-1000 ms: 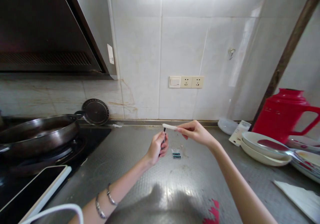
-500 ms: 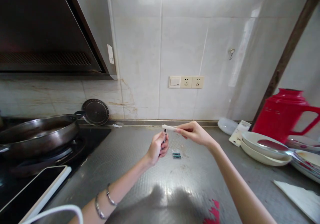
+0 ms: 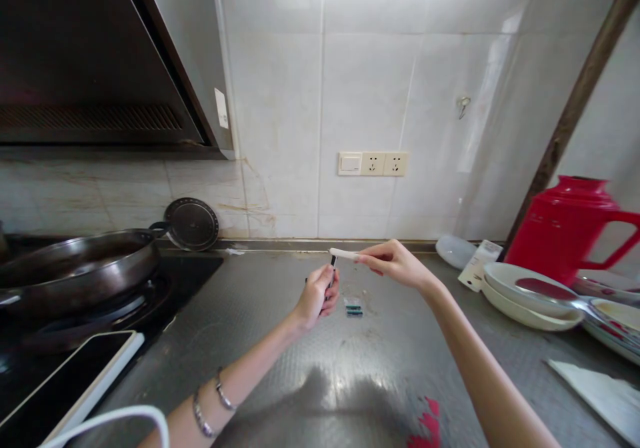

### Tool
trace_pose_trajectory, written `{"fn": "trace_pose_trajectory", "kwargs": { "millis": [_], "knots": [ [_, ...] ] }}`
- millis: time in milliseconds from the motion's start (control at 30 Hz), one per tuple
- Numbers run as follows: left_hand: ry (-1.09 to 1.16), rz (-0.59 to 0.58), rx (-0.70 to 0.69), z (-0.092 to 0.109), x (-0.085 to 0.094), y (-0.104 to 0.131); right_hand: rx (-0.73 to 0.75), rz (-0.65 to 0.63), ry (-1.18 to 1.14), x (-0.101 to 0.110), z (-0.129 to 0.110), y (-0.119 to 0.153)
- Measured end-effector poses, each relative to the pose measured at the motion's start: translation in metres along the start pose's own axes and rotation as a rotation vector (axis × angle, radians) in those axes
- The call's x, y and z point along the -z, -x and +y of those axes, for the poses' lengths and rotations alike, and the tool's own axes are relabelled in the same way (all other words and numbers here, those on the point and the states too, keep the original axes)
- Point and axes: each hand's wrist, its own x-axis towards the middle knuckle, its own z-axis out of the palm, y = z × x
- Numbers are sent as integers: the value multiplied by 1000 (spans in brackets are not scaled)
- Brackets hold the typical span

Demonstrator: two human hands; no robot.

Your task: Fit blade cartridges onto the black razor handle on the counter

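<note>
My left hand (image 3: pixel 319 296) is closed around a thin black stick-like object (image 3: pixel 333 260), whose upper end stands out above the fingers. My right hand (image 3: pixel 393 263) pinches one end of a slim white rod (image 3: pixel 344 255). The rod's left end is at the top of the black object; whether they touch is too small to tell. Both hands are raised over the grey metal counter (image 3: pixel 280 381). Beyond them and slightly right, a small clear packet with dark green strips (image 3: pixel 354 311) lies on the counter.
On the left are a steel pan (image 3: pixel 85 271) on the stove, a round black disc (image 3: pixel 193 225) and a phone-like slab (image 3: pixel 70 388) with a white cable. A red jug (image 3: pixel 565 231), stacked dishes (image 3: pixel 530 301) and a white sheet (image 3: pixel 595 398) stand or lie right.
Both hands have shifted slightly to the right, with the white rod and the black object still in them. More of the rod shows beside my right fingers.
</note>
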Motion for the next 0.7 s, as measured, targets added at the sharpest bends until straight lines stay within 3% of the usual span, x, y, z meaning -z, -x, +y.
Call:
{"fn": "trace_pose_trajectory", "kwargs": {
  "millis": [133, 267, 433, 567, 700],
  "knots": [
    [-10, 10, 4, -1, 1, -1, 14, 41, -19, 2, 1, 1],
    [-21, 17, -7, 0, 1, 0, 24, -125, 1, -3, -1, -1],
    [-35, 16, -13, 0, 1, 0, 30, 48, 2, -5, -3, -1],
    [-39, 14, -23, -1, 1, -1, 13, -67, 25, 1, -1, 0],
    [-59, 24, -27, -1, 1, -1, 7, 18, 28, 2, -1, 0]
  ]
}}
